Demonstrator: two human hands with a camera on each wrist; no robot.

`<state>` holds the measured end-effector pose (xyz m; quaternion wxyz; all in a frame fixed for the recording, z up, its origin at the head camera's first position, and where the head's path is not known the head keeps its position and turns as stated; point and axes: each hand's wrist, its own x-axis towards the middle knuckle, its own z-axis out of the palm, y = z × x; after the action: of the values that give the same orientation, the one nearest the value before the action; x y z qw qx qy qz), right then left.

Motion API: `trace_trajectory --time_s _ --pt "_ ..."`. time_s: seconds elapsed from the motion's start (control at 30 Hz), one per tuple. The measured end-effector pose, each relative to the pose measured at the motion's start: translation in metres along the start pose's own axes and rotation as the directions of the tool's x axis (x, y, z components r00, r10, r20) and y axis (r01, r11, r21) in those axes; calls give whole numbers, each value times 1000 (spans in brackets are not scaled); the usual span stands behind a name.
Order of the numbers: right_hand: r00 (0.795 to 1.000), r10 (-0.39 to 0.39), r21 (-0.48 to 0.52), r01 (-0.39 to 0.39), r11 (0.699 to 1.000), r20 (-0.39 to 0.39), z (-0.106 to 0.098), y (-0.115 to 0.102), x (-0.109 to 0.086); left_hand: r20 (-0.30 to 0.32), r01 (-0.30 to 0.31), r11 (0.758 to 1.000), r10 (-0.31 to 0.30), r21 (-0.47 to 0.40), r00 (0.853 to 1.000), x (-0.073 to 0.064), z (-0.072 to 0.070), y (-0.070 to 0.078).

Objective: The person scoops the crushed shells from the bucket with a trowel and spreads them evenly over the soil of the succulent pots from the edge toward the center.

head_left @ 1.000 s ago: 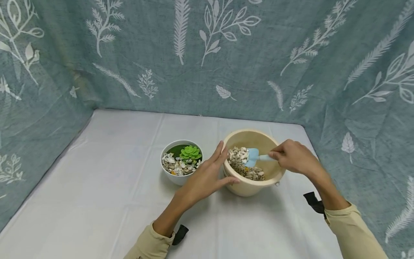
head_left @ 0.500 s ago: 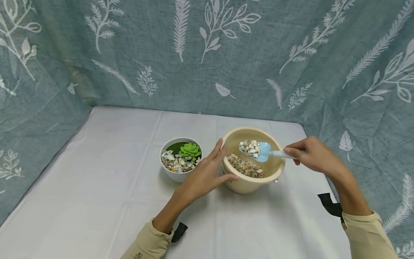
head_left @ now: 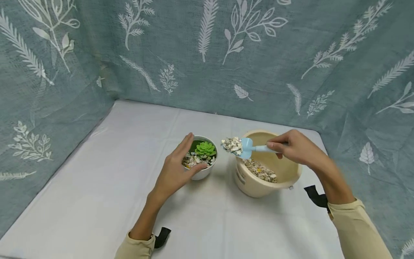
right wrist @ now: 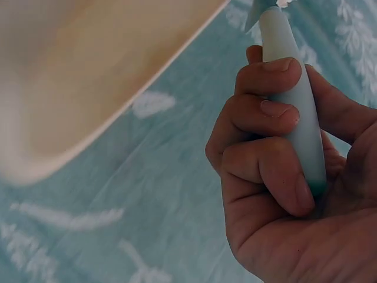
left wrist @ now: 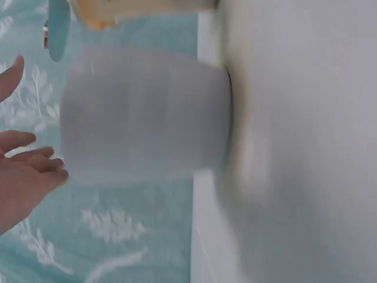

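My right hand [head_left: 299, 151] grips the pale blue handle [right wrist: 305, 135] of a small trowel [head_left: 247, 147]. Its blade carries a heap of whitish pebbles or shell bits [head_left: 232, 145], raised in the space between the beige bucket [head_left: 255, 186] and the white pot [head_left: 201, 175]. Beside the pot's near left rim is my left hand [head_left: 174, 171], thumb and fingers spread around it. The left wrist view puts the fingertips by the pot's rim; whether they touch, I cannot tell. Inside the pot sit a green succulent [head_left: 205, 149] and similar pebbles.
More pebbles [head_left: 258, 171] lie in the bottom of the bucket, which stands right of the pot. Both stand on a white-covered table [head_left: 106, 187]. Teal curtains [head_left: 187, 82] with white leaf prints hang behind and at the sides.
The trowel came up out of the bucket loaded with pebbles and moved left past its rim. My left hand left the bucket's rim and moved left to the pot. The head view shifted slightly.
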<state>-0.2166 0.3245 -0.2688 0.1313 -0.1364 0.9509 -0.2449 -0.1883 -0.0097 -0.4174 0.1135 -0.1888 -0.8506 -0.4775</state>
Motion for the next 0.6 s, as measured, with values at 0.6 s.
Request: trace_trajectory --time_s 0.6 --pt "979 -161 -252 189 949 128 44 -87 94 143 337 941 -337 25 930 3 -13 -33"
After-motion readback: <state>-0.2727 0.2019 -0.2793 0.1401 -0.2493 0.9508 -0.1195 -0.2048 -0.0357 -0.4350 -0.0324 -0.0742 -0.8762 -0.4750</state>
